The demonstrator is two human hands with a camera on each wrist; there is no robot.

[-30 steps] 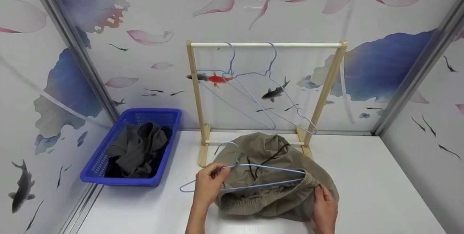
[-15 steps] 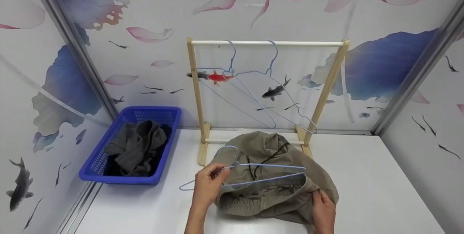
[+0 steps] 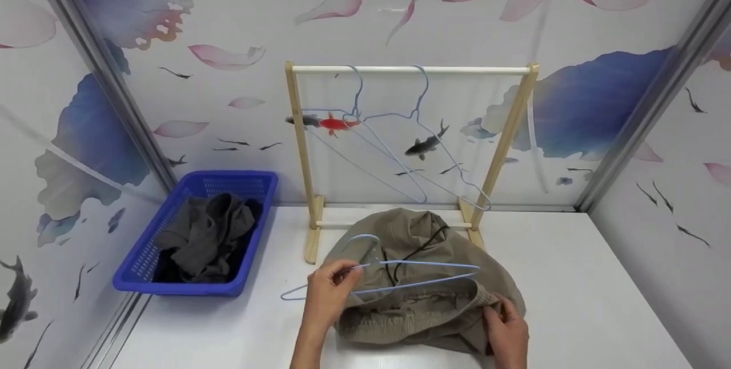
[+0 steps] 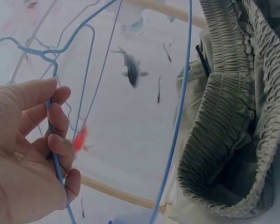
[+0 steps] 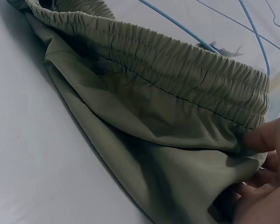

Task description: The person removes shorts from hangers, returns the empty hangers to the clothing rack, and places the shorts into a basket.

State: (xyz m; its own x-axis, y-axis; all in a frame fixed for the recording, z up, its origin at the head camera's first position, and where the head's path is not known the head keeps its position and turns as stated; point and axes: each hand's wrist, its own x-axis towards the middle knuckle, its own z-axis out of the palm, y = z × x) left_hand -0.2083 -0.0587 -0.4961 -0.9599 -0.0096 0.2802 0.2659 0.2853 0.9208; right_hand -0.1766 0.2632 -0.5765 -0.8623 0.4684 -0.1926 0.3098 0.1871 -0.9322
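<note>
My left hand (image 3: 331,292) grips a blue wire hanger (image 3: 428,264) by its upper arm, near the neck, with fingers curled round the wire in the left wrist view. Olive pants (image 3: 411,232) with a gathered elastic waistband (image 4: 214,135) and a black drawstring (image 3: 420,252) lie bunched on the table. The waistband gapes toward me. Over this opening stands the hanger's right end, outside the cloth. At the right side of the waistband my right hand (image 3: 508,329) pinches the fabric between thumb and fingers, just below the elastic (image 5: 214,84).
A wooden rack (image 3: 507,146) with a white rail (image 3: 468,70) stands behind the pants. Two blue hangers (image 3: 420,92) hang on it. To the left, a blue plastic basket (image 3: 245,269) holds dark grey clothing (image 3: 205,232). Printed panels wall in the white table (image 3: 577,300).
The hanger's right end, tucked in the waistband a second ago, has come out above the opening. My right hand has shifted slightly with the pinched cloth. The head view has turned a little.
</note>
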